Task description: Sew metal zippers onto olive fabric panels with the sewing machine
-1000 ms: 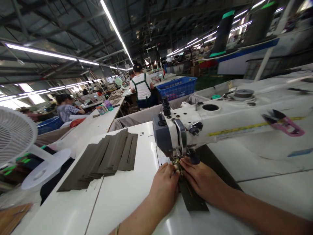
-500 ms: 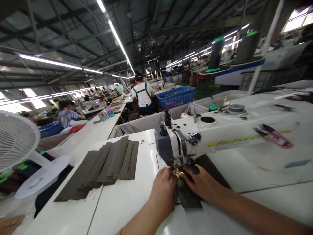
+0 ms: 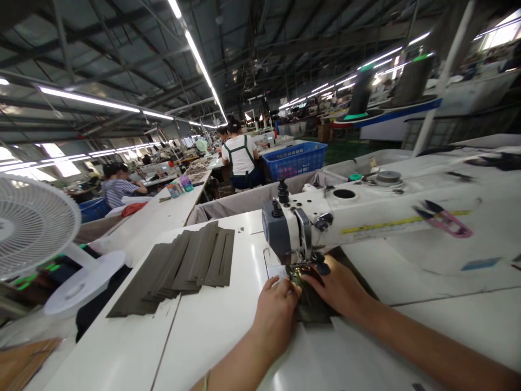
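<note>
Dark olive, flat fabric-like strip [image 3: 315,313] lies beneath the head of the white and dark-grey sewing machine [image 3: 366,209], its near end showing in front of the machine. The bare left hand [image 3: 277,304], fingers curled, and the bare right hand [image 3: 341,285], fingers reaching forward, meet the strip just below the machine's needle area, fingertips near each other; whether they pinch or only press it, I cannot tell. Left of the machine lies a fanned row of dark olive, flat rectangular pieces [image 3: 175,271]. Beyond the machine stands a blue plastic crate [image 3: 295,162].
</note>
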`<action>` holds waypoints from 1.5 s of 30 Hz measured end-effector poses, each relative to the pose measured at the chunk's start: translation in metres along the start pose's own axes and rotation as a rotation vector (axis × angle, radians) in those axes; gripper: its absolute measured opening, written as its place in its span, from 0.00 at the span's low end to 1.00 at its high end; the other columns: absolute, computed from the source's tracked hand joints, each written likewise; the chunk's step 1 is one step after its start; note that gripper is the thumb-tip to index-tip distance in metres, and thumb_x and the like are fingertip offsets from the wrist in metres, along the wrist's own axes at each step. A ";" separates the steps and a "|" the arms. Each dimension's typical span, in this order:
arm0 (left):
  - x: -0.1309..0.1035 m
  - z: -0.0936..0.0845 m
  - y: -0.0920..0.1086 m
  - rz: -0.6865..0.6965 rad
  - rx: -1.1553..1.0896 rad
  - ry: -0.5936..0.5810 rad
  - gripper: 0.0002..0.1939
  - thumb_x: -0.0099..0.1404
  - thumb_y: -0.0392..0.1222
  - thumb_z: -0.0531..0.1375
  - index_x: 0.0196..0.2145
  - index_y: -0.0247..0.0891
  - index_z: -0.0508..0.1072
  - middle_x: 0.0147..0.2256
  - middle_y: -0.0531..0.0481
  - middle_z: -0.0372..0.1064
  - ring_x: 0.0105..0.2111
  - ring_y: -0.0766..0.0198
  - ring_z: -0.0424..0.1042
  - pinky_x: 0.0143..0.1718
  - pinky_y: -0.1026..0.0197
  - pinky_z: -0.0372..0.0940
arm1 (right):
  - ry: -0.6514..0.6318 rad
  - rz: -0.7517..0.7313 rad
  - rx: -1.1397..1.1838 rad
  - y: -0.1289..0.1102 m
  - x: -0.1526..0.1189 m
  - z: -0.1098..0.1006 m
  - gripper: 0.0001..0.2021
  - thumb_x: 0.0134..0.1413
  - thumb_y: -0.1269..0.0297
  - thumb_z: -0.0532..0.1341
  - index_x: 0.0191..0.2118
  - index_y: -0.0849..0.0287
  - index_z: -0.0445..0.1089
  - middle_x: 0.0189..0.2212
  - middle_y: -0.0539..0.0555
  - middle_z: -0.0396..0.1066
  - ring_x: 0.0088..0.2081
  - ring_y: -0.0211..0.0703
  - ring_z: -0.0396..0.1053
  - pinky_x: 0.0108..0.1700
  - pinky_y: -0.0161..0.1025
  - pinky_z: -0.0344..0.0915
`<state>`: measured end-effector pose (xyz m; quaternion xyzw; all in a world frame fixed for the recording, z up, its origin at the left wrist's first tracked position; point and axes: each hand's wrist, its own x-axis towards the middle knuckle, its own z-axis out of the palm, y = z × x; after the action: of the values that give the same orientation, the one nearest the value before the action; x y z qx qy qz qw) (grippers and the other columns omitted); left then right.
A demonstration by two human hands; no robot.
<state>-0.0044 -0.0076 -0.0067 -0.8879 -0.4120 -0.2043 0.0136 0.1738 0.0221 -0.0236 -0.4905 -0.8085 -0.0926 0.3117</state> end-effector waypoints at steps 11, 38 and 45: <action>-0.003 -0.007 0.006 -0.028 -0.004 -0.044 0.10 0.58 0.33 0.58 0.40 0.34 0.69 0.37 0.46 0.71 0.36 0.58 0.72 0.39 0.56 0.70 | -0.275 -0.197 0.384 -0.007 -0.013 -0.029 0.14 0.56 0.73 0.52 0.43 0.57 0.72 0.39 0.53 0.75 0.40 0.43 0.72 0.42 0.39 0.70; 0.015 0.007 -0.004 0.060 0.120 0.067 0.07 0.63 0.31 0.52 0.34 0.33 0.70 0.31 0.44 0.68 0.30 0.58 0.69 0.32 0.56 0.71 | 0.021 -0.311 0.195 -0.008 -0.011 -0.007 0.20 0.52 0.82 0.46 0.44 0.67 0.71 0.41 0.59 0.73 0.44 0.43 0.71 0.47 0.38 0.68; -0.009 0.002 0.000 0.009 -0.008 0.085 0.13 0.59 0.34 0.57 0.43 0.33 0.68 0.47 0.36 0.67 0.49 0.49 0.66 0.51 0.41 0.62 | 0.010 -0.326 0.022 -0.010 -0.034 0.001 0.18 0.55 0.78 0.48 0.47 0.69 0.69 0.47 0.62 0.69 0.48 0.46 0.68 0.48 0.42 0.69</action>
<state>-0.0090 -0.0140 -0.0119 -0.8802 -0.4063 -0.2435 0.0285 0.1758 -0.0081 -0.0429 -0.3490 -0.8768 -0.1355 0.3019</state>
